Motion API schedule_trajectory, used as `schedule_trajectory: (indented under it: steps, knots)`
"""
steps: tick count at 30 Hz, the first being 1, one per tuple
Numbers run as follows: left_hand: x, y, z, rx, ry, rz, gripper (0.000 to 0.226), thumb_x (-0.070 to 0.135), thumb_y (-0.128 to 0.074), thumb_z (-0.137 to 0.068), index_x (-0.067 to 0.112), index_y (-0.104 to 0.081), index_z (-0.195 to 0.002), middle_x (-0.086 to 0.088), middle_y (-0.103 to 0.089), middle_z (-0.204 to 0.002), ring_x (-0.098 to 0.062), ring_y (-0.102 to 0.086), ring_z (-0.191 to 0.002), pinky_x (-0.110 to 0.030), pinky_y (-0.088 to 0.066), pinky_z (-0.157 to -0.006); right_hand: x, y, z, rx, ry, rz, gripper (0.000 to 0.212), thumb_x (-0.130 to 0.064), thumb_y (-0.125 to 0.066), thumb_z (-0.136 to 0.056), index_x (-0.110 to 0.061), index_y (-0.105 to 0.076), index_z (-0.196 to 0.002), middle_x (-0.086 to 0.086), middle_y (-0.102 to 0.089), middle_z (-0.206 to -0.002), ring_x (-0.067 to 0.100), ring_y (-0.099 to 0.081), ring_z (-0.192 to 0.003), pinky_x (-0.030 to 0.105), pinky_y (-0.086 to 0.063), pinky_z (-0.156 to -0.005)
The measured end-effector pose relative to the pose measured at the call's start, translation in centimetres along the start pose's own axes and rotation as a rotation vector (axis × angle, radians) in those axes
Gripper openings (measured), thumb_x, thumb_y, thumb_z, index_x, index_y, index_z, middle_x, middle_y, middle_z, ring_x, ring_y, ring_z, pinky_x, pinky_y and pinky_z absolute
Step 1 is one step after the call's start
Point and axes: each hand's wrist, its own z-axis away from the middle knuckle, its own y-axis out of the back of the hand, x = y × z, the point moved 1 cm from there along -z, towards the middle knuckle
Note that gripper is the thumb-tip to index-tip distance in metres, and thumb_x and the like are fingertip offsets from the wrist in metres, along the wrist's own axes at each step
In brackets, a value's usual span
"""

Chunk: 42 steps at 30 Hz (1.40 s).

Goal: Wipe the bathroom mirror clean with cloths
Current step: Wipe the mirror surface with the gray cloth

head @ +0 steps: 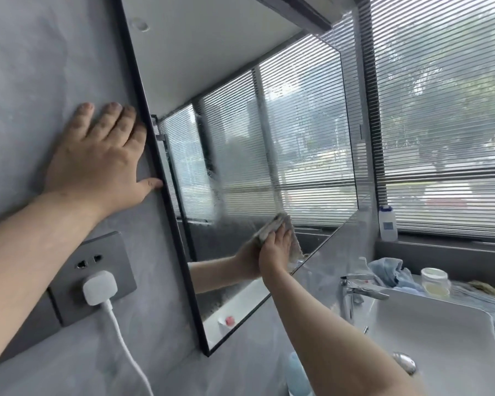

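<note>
Step in hand: wiping, and by my reading somewhere in the middle of the job. The cloth is flat against the lower part of the mirror, near its bottom edge and toward the window end.
Mirror: hung on the grey wall in a thin black frame, its face turned out over the sink. I view it at a steep slant from its near end. Its long axis seems to run level along the wall toward the blinds, though the top edge is out of shot, so I cannot be sure.
Glass: a milky streak runs down it left of the cloth, with haze to its right. The narrow strip nearest the frame looks clearer.
Cloth: a pale, bunched pad, longer up and down the glass than across, lying in line with the fingers.
Right hand: fingers laid straight over the cloth, pressing it to the glass. I see no curl round it.
Left hand: spread flat on the wall just beside the frame, thumb tip touching the frame, holding nothing.
Next move: I judge it calls for carrying the pad up and leftward through the streak with even pressure, the pad flat and the left hand bracing.
Spare cloth: a blue cloth lies crumpled on the counter behind the tap, well apart from the mirror.
</note>
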Motion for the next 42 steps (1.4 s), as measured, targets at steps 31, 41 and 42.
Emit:
schedule_trajectory:
  steps: [31,41,42]
  knots:
    - [-8.2,4.5,-9.3,-0.095,0.090,-0.130,0.090,0.070,-0.043,-0.087,0.014,-0.028,-0.155,-0.011,-0.017,-0.165,-0.025,-0.009,-0.153,-0.042,0.000,-0.123,-14.4,1.2,4.7,-0.085,1.329,0.415,0.059,-0.045,-0.028,-0.101,-0.038,-0.014,-0.157,0.004,-0.010,-0.165,0.024,-0.011,-0.153,0.044,-0.010,-0.123]
    - [-7.9,4.2,-9.0,-0.103,0.114,-0.176,0.090,0.069,-0.033,-0.087,0.015,-0.019,-0.158,-0.009,-0.010,-0.167,-0.023,-0.004,-0.154,-0.044,0.002,-0.124,-24.8,-0.2,5.8,-0.064,1.242,0.315,0.059,-0.050,-0.017,-0.098,-0.045,-0.009,-0.156,-0.002,-0.005,-0.167,0.012,-0.001,-0.153,0.030,-0.004,-0.117]
    - [-7.9,4.2,-9.0,-0.096,0.108,-0.175,0.090,0.070,-0.033,-0.087,0.015,-0.020,-0.157,-0.009,-0.011,-0.167,-0.023,-0.005,-0.154,-0.044,0.001,-0.124,-26.6,-0.2,5.5,-0.040,1.225,0.299,0.059,-0.050,-0.015,-0.097,-0.044,-0.011,-0.156,-0.002,-0.005,-0.167,0.011,0.000,-0.153,0.029,-0.002,-0.118]
